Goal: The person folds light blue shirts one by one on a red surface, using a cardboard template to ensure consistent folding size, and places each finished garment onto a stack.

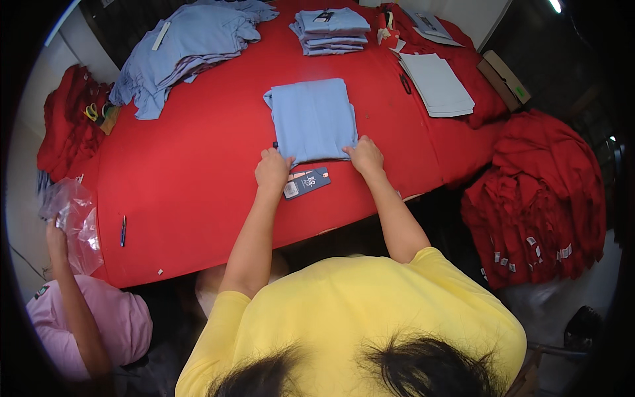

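A folded light blue garment [314, 119] lies flat on the red-covered table [192, 178] in front of me. My left hand [272, 169] is closed on its near left corner, thumb pointing inward along the edge. At the near right corner, my right hand [366, 157] pinches the cloth in the same way. A dark blue hang tag [311, 183] rests on the table just below the garment's near edge, between my wrists. Part of a small dark piece sticks out beside the garment's left edge, too small to name.
Folded blue garments [331, 41] stand stacked at the back; a loose blue pile [192, 46] lies back left. White sheets [436, 86] and black scissors [405, 83] are at right, above heaped red garments [536, 198]. Left are a pen [124, 231] and a co-worker's hand holding clear plastic [83, 228].
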`<act>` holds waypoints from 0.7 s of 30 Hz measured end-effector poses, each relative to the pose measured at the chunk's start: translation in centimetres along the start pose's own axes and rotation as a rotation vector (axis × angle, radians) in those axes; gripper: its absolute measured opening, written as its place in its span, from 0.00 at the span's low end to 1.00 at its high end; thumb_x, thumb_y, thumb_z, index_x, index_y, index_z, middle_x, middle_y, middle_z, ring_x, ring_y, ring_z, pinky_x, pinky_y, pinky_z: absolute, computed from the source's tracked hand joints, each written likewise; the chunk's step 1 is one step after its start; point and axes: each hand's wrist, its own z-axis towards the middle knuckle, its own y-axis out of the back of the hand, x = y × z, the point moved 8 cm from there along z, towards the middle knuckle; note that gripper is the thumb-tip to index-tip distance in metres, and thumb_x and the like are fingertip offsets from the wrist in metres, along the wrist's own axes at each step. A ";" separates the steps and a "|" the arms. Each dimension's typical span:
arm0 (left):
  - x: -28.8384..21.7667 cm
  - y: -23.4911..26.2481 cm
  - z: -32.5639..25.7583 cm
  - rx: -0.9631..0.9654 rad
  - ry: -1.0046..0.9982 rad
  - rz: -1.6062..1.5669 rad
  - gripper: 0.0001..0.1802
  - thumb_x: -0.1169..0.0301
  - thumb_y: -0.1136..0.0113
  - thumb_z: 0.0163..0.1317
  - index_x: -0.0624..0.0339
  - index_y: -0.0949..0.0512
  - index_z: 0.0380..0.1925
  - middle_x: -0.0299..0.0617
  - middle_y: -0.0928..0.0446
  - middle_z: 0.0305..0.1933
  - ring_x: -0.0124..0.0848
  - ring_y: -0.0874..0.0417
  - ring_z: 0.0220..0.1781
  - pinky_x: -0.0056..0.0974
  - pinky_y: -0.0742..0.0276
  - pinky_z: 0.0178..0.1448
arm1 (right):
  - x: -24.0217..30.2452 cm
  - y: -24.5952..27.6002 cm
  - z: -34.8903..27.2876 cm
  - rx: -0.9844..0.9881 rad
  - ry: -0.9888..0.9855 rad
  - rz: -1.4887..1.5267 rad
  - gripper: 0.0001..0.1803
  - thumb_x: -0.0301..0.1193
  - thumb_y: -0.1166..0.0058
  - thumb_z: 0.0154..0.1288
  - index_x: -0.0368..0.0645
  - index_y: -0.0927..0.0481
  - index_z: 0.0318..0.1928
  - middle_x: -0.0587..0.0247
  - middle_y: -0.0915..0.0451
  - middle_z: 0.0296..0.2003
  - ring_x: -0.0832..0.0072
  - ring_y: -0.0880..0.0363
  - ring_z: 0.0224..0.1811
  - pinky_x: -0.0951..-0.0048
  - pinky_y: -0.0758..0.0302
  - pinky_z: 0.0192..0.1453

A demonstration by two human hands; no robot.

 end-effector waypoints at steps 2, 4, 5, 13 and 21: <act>0.0 -0.1 0.2 -0.004 0.014 -0.017 0.28 0.55 0.34 0.56 0.68 0.29 0.43 0.55 0.26 0.47 0.53 0.19 0.45 0.50 0.21 0.48 | -1.0 -0.6 1.4 0.007 0.011 -0.015 0.27 0.38 0.36 0.57 0.33 0.29 0.50 0.46 0.21 0.39 0.54 0.20 0.46 0.57 0.23 0.47; 1.0 -0.1 0.8 0.023 0.000 -0.141 0.25 0.59 0.34 0.57 0.67 0.29 0.44 0.51 0.24 0.39 0.46 0.18 0.41 0.47 0.21 0.46 | -0.6 0.1 1.4 0.046 -0.006 0.150 0.25 0.37 0.36 0.58 0.35 0.28 0.51 0.51 0.21 0.37 0.61 0.19 0.42 0.63 0.21 0.40; 1.4 -0.1 1.1 0.035 -0.007 -0.202 0.23 0.60 0.34 0.57 0.66 0.29 0.44 0.48 0.23 0.35 0.43 0.18 0.39 0.45 0.20 0.44 | -1.0 0.4 1.0 0.074 -0.040 0.327 0.24 0.36 0.36 0.58 0.37 0.27 0.51 0.53 0.21 0.35 0.66 0.19 0.39 0.66 0.21 0.37; -5.9 15.7 -0.7 0.224 -0.386 -1.309 0.18 0.71 0.44 0.65 0.67 0.26 0.53 0.40 0.21 0.41 0.25 0.19 0.40 0.29 0.23 0.48 | 7.0 15.4 -1.5 0.378 0.533 1.293 0.15 0.32 0.44 0.66 0.36 0.22 0.49 0.66 0.19 0.37 0.81 0.22 0.34 0.78 0.23 0.37; -5.0 8.6 7.0 0.228 -0.135 -0.804 0.11 0.65 0.39 0.63 0.63 0.21 0.35 0.33 0.23 0.29 0.21 0.25 0.32 0.28 0.28 0.41 | 3.8 9.9 8.9 0.323 0.458 0.513 0.09 0.28 0.45 0.65 0.35 0.21 0.42 0.66 0.20 0.33 0.81 0.25 0.36 0.79 0.30 0.41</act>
